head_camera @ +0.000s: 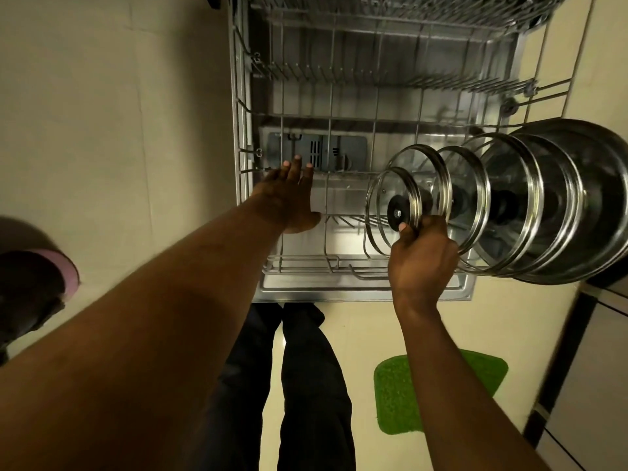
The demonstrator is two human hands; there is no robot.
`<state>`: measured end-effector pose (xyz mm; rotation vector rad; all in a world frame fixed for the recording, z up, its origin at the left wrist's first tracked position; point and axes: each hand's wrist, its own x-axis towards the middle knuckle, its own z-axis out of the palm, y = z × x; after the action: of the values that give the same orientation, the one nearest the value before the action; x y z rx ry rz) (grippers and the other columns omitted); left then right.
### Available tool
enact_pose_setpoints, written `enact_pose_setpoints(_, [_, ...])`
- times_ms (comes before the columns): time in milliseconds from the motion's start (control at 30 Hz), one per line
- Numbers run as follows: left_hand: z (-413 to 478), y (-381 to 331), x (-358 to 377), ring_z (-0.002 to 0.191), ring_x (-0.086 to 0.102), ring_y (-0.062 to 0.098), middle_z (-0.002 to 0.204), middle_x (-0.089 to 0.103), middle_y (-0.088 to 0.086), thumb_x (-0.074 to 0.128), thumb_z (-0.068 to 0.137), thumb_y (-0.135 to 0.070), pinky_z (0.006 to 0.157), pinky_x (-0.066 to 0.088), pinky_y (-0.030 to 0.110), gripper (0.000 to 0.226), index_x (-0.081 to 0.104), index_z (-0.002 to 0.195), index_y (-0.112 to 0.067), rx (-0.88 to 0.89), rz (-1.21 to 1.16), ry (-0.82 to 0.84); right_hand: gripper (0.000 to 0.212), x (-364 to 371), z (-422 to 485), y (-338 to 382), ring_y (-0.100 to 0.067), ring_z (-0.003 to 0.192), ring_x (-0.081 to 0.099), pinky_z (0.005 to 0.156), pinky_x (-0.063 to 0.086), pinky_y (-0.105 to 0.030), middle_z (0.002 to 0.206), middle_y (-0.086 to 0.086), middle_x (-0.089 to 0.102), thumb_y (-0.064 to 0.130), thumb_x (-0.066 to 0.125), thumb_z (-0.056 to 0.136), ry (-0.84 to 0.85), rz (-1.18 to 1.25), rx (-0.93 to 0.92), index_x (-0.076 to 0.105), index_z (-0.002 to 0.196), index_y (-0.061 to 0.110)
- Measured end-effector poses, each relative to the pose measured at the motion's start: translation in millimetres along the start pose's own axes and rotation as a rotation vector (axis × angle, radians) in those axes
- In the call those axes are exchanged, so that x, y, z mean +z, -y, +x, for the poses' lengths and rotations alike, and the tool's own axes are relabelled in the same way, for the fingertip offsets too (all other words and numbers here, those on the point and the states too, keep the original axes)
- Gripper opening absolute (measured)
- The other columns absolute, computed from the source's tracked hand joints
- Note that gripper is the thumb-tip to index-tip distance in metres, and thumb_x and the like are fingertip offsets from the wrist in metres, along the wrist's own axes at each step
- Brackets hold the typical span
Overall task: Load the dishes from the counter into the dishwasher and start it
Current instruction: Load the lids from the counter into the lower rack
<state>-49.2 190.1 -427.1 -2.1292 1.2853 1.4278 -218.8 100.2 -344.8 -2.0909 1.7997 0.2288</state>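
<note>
So far, very little of the loading looks done. At the far left a dark object with a pink edge (40, 277) sits low by the floor, too blurred to name. Next comes the left hand (289, 195), held flat over the left part of the lower rack (329, 130). Its fingers are straight and slightly spread and grip nothing; whether the palm touches the wires I cannot tell.

The rack is drawn out over the open dishwasher door (339, 294), and its left and middle tines carry no dishes. The detergent dispenser (316, 153) shows through the wires. What shows of the upper rack (390, 15) also looks bare.

Further right a row of pot lids (475, 198) stands on edge at the rack's right side, growing from the smallest glass lid (384, 195) to a large steel lid (584, 205) that reaches past the rack. The right hand (421, 260) has its fingers curled round the smallest lid's rim, thumb by the black knob. Whether the lids already sit in the tines or hang from the hand is unclear. A green mat (438, 392) lies on the floor below.

I judge the lids to be the first load going in. The counter is out of view, so what remains there is unknown. Pushing in the rack, closing the door and starting the wash are all yet to do.
</note>
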Motion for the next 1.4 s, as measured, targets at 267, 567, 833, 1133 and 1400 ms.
enact_pose_setpoints(267, [1.7, -1.7, -1.0, 0.151, -0.01, 0.032, 0.161, -0.02, 0.017, 0.043, 0.098, -0.059, 0.124, 0.001, 0.042, 0.094, -0.015, 0.156, -0.012, -0.001, 0.0, 0.006, 0.028, 8.0, 8.5, 4.5, -0.037, 0.1, 0.064, 0.079, 0.048, -0.037, 0.103, -0.018, 0.07, 0.02, 0.057, 0.096, 0.048, -0.017, 0.026, 0.06, 0.12, 0.006])
enact_pose_setpoints(567, [-0.4, -2.8, -6.5, 0.151, -0.011, 0.032, 0.161, -0.022, 0.016, 0.043, 0.098, -0.058, 0.124, 0.002, 0.043, 0.095, -0.016, 0.156, -0.013, -0.011, -0.016, 0.041, 0.026, 20.5, 18.0, 10.4, -0.031, 0.095, 0.066, 0.068, 0.033, -0.025, 0.102, -0.016, 0.069, 0.026, 0.054, 0.099, 0.108, -0.115, -0.08, 0.064, 0.11, 0.004])
enact_pose_setpoints(833, [-1.0, -4.2, -8.7, 0.151, -0.011, 0.031, 0.161, -0.022, 0.016, 0.046, 0.097, -0.056, 0.124, 0.001, 0.042, 0.096, -0.016, 0.156, -0.012, -0.017, -0.012, 0.054, 0.026, 28.9, 29.5, 15.4, -0.032, 0.099, 0.064, 0.069, 0.034, -0.027, 0.106, -0.015, 0.068, 0.028, 0.055, 0.098, 0.07, -0.173, -0.089, 0.066, 0.108, 0.006])
enact_pose_setpoints(1133, [-3.4, -5.5, -12.0, 0.151, -0.012, 0.031, 0.161, -0.022, 0.016, 0.048, 0.098, -0.052, 0.124, 0.0, 0.041, 0.096, -0.017, 0.155, -0.011, -0.024, -0.005, 0.075, 0.024, 29.8, 23.8, -2.1, -0.028, 0.091, 0.068, 0.068, 0.036, -0.025, 0.095, -0.011, 0.072, 0.031, 0.062, 0.094, 0.111, 0.013, -0.106, 0.066, 0.103, 0.009])
enact_pose_setpoints(1400, [-7.4, -0.7, -3.4, 0.151, -0.012, 0.03, 0.161, -0.022, 0.015, 0.049, 0.098, -0.047, 0.123, -0.001, 0.042, 0.093, -0.016, 0.155, -0.013, -0.01, 0.012, -0.001, 0.034, 26.9, 6.7, 5.7, -0.03, 0.116, 0.059, 0.093, 0.051, -0.04, 0.128, -0.014, 0.06, 0.017, 0.06, 0.093, -0.09, -0.032, -0.345, 0.06, 0.125, 0.006])
